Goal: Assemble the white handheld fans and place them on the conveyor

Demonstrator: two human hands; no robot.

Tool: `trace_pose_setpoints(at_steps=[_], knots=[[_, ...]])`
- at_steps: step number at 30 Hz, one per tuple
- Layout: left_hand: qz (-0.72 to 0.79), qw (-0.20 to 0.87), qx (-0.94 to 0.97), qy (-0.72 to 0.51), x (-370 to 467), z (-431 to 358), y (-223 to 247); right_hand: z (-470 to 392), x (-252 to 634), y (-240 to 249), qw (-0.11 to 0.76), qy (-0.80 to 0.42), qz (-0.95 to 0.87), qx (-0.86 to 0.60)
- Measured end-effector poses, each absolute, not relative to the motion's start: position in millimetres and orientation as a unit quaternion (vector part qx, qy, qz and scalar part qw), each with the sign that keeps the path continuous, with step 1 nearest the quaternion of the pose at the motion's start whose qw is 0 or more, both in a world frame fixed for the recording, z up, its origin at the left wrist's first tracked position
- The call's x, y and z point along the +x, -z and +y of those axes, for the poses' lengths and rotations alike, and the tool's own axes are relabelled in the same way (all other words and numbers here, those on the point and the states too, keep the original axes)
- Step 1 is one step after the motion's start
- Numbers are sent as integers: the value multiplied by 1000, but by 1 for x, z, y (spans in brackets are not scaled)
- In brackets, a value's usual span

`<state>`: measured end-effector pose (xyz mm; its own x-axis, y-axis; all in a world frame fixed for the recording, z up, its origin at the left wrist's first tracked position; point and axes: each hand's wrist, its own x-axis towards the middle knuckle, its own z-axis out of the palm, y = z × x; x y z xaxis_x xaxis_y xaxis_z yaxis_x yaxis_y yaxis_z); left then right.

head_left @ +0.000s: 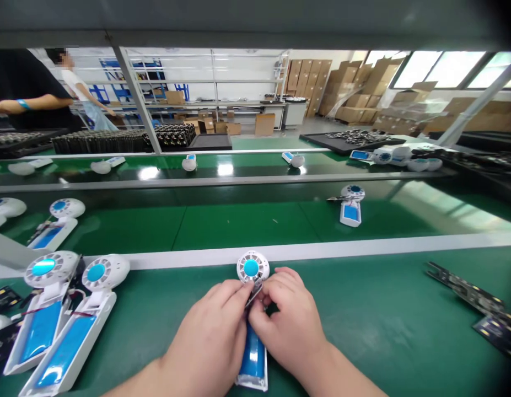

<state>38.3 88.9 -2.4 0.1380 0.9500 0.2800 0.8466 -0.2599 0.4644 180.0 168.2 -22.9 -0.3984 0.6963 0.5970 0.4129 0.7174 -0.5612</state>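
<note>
Right in front of me on the green work surface lies an open handheld fan, its round white head pointing away and a blue battery in the handle. My left hand is closed around the fan's left side, fingertips just below the head. From the right, my right hand pinches at the same spot, its fingers curled. Between the fingertips shows the thin edge of a circuit board; most of it is hidden by the hands.
Two more open fans lie at the left beside dark circuit boards. Other boards rest at the right. Beyond a pale rail, a green conveyor carries several fans. A co-worker stands at the far left.
</note>
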Motion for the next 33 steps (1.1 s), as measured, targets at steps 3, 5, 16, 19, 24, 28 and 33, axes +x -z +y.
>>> trace_pose_setpoints(at_steps=[3, 5, 16, 19, 24, 28, 33], knots=[[600, 200, 713, -305, 36, 92, -4, 171, 179, 23, 444, -186, -817, -317], [597, 231, 698, -321, 35, 95, -6, 173, 179, 24, 452, -193, -816, -303], [566, 255, 709, -335, 32, 101, -7, 169, 180, 24, 452, -197, -821, -289], [557, 263, 709, -343, 32, 101, -8, 170, 180, 24, 450, -196, -823, -284], [539, 263, 720, -349, 29, 102, -8, 171, 181, 24, 448, -224, -816, -290], [530, 263, 729, -344, 27, 103, -13, 170, 184, 20, 432, -262, -808, -303], [522, 269, 728, -353, 25, 101, -17, 168, 185, 18, 430, -287, -799, -308]])
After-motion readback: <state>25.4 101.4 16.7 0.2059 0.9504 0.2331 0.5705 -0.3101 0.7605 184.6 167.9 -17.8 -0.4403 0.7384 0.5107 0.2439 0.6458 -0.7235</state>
